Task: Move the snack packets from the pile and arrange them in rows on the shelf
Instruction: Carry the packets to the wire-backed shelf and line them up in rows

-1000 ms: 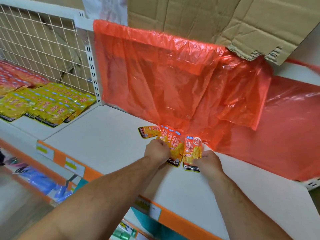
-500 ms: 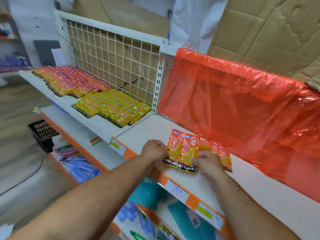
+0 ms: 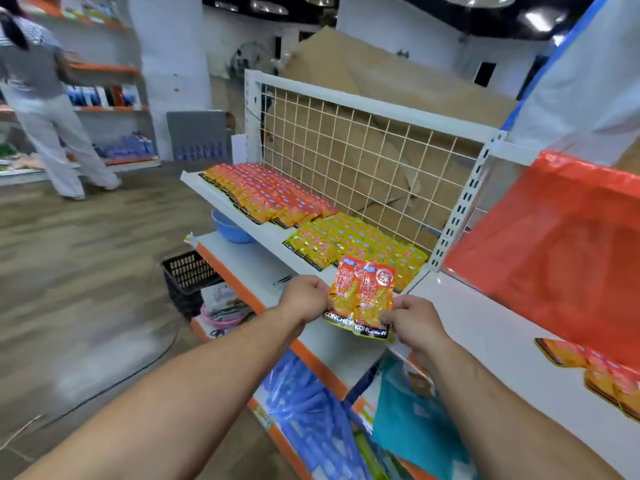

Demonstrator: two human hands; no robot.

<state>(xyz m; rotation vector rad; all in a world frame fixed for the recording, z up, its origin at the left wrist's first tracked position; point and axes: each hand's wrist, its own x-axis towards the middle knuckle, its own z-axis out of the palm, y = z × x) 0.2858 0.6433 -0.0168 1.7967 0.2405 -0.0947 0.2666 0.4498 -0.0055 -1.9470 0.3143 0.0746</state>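
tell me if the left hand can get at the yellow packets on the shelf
Probably yes: the yellow packets lie open just beyond the left hand, nothing between. But it grips the orange packets, so it must let go first.

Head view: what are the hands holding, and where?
Two orange snack packets: left hand grips the left edge, right hand pinches the lower right corner.

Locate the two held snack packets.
Head view, centre: the two snack packets are held between the left hand and right hand, just in front of the yellow packet rows, left of the red bag.
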